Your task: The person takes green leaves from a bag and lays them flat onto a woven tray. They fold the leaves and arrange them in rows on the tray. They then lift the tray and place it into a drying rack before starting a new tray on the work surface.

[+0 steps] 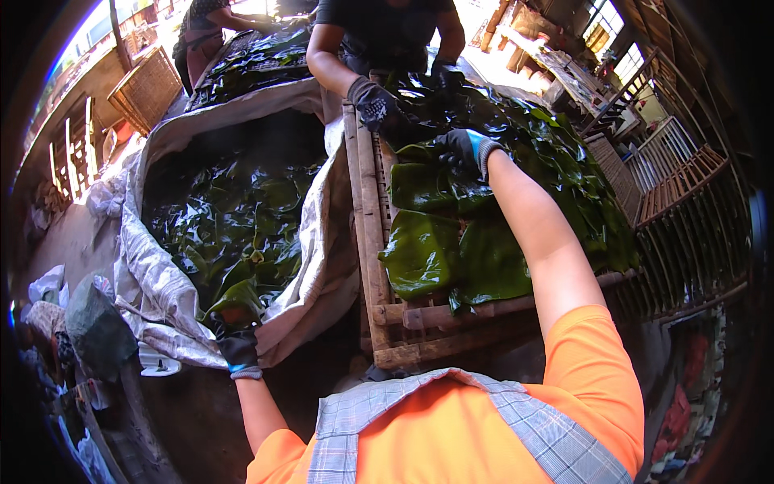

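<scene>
My left hand, in a dark glove with a grey and blue cuff, is closed on a wet green kelp-like sheet at the near rim of a large white woven sack. Inside the sack lie many similar glossy sheets. My right hand, also gloved, reaches forward over broad green sheets spread flat on a bamboo rack. Its fingers touch the sheets near the rack's left side. Dark glove against dark sheets hides whether they grip an edge.
Across the rack a co-worker's gloved hand and other gloved hand work over the sheets. Another person stands at a farther covered rack. A dark green bundle lies left of the sack; slatted bamboo frames stand at right.
</scene>
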The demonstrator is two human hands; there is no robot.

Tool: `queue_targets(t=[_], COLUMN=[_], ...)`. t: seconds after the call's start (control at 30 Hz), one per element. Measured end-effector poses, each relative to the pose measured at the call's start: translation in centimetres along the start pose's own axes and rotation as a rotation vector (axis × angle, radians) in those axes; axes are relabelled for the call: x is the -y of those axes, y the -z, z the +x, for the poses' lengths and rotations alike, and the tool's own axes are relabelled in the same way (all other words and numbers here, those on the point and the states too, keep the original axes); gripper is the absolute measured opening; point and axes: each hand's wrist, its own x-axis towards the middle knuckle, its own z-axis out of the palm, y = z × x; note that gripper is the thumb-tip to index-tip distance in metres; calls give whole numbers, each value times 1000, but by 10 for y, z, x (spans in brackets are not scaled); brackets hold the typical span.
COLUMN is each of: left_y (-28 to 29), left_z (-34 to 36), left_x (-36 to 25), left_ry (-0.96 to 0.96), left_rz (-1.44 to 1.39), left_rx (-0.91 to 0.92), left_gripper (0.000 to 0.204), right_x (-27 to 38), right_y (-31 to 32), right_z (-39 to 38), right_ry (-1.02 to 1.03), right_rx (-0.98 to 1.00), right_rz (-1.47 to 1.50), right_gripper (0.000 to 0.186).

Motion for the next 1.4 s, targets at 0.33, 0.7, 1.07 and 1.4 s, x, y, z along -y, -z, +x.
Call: queue_targets(t=[0.33, 0.7, 1.07, 1.4], left_y=[-31, -46, -31, -222], left_z=[21, 35, 70, -77], left_x=[-8, -17, -20, -98], left_ry=[-438, 148, 67, 285], left_rz=[583, -692, 287, 99], left_rx=[-36, 60, 401, 577], left_gripper=[75, 45, 58, 45], right_x=[-6, 35, 32, -79], right_y=[-17, -2, -13, -45], right_z=[10, -23, -183, -321], right_ry=[-52, -74, 632, 467], right_rx=[-115, -542, -585, -1361], right_rz=[599, -637, 236, 361], right_gripper=[17, 28, 19, 29])
